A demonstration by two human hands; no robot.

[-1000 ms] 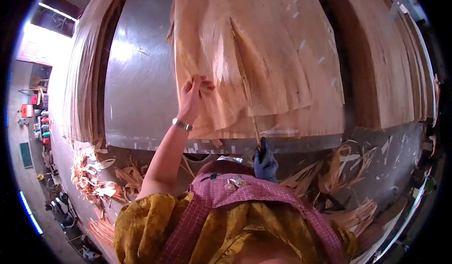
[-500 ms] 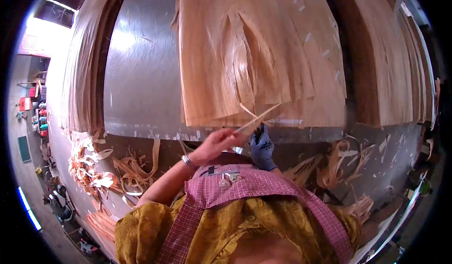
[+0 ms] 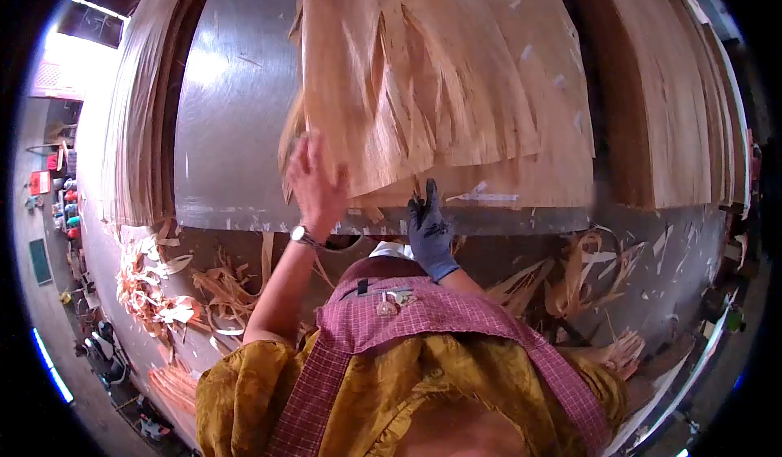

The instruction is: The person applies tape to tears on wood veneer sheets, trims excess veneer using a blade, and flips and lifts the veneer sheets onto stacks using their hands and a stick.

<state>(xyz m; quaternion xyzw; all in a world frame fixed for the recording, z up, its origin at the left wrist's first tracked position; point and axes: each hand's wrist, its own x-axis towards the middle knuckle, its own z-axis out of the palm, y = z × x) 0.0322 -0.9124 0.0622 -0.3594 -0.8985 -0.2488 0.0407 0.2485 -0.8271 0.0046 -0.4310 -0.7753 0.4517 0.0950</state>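
Note:
A thin brown wood veneer sheet (image 3: pixel 350 115) lies rippled and split along its near part, over another veneer sheet (image 3: pixel 554 184) on the metal table (image 3: pixel 236 131). My left hand (image 3: pixel 318 188), bare with a watch at the wrist, is at the near left corner of the top sheet. Its fingers are spread and slightly blurred; whether they touch the sheet I cannot tell. My right hand (image 3: pixel 432 237), in a grey-blue glove, is at the table's near edge with its index finger pointing forward. Something small and dark shows by its thumb, too hidden to name.
Tall veneer stacks stand on the left (image 3: pixel 138 107) and right (image 3: pixel 668 107). Curled veneer scraps (image 3: pixel 232 286) lie on the floor below the table edge, with more scraps (image 3: pixel 586 278) at the right. Small pale slivers (image 3: pixel 489 196) are on the lower sheet.
My left hand has let go of a narrow veneer strip and moved forward and left, opening. The top sheet's near edge has shifted left and rippled. My right hand has moved slightly left and forward.

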